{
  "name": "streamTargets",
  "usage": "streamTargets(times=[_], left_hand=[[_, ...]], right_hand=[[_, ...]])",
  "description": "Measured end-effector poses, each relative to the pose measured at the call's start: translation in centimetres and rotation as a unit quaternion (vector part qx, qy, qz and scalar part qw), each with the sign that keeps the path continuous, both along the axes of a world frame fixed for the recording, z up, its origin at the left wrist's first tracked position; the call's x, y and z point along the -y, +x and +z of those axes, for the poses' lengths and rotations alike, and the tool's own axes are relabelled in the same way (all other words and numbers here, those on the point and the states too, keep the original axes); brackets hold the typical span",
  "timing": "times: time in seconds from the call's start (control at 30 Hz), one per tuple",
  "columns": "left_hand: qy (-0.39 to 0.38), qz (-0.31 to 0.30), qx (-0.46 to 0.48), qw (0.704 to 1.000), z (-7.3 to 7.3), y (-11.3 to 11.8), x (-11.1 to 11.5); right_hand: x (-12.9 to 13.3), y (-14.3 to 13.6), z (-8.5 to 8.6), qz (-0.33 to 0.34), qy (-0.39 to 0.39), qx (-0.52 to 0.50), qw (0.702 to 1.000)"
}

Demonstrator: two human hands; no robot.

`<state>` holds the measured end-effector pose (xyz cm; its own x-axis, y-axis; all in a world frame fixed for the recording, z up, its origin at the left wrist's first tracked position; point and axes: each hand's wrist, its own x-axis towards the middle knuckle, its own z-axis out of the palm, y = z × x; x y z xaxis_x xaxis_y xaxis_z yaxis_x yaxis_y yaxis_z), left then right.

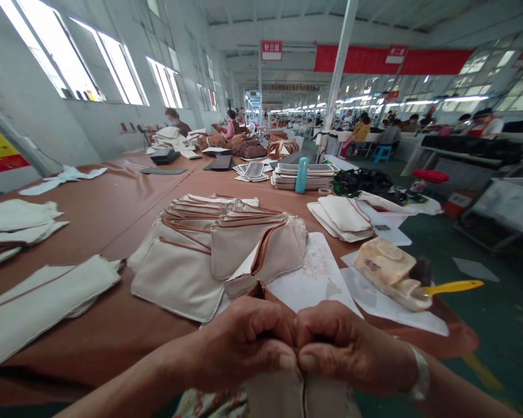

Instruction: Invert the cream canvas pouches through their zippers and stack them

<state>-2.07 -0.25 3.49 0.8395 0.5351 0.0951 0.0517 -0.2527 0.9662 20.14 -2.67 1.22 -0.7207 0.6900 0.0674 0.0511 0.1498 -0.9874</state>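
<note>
My left hand (pixel 255 337) and my right hand (pixel 351 345) meet knuckle to knuckle at the front edge of the table. Both are closed, thumbs side by side, pinching a beige sewn bag piece (pixel 275 397) along a dark seam. Its lower part hangs down between my wrists, while a brown edge (pixel 261 290) sticks up beyond my fingers. Just past my hands lies a fanned pile of beige bag pieces (pixel 181 273) with brown trim. Under part of that pile is a white sheet (pixel 318 273) with brown smudges.
A stained tub (pixel 386 264) with a yellow-handled tool (pixel 455 287) stands at the table's right corner. More white pieces (pixel 47 296) lie at left and others (pixel 342 217) at right. Farther back are a turquoise bottle (pixel 301 175) and stacked panels (pixel 283 177). Several people sit beyond.
</note>
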Motion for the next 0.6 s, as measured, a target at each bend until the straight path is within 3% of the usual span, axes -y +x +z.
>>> streamTargets(times=[0.13, 0.23, 0.4, 0.5, 0.6], left_hand=[[-0.068, 0.008, -0.105, 0.992, -0.5, -2.0, -0.9], [-0.067, 0.010, -0.163, 0.984, -0.8, -3.0, -1.2], [0.013, 0.006, -0.183, 0.983, 0.0, -2.8, -0.8], [-0.005, -0.003, -0.169, 0.986, 0.3, -2.7, -1.0], [-0.027, -0.027, -0.153, 0.988, -0.8, -3.3, -1.9]], right_hand=[[0.3, 0.9, -1.0, -0.042, 0.001, -0.002, 0.999], [0.1, 1.3, -1.1, -0.040, -0.001, -0.016, 0.999], [-0.5, 1.5, -0.1, 0.023, -0.013, 0.068, 0.997], [-0.4, 1.5, 0.3, 0.042, -0.012, 0.070, 0.997], [0.1, 1.6, 0.2, 0.028, -0.012, 0.018, 0.999]])
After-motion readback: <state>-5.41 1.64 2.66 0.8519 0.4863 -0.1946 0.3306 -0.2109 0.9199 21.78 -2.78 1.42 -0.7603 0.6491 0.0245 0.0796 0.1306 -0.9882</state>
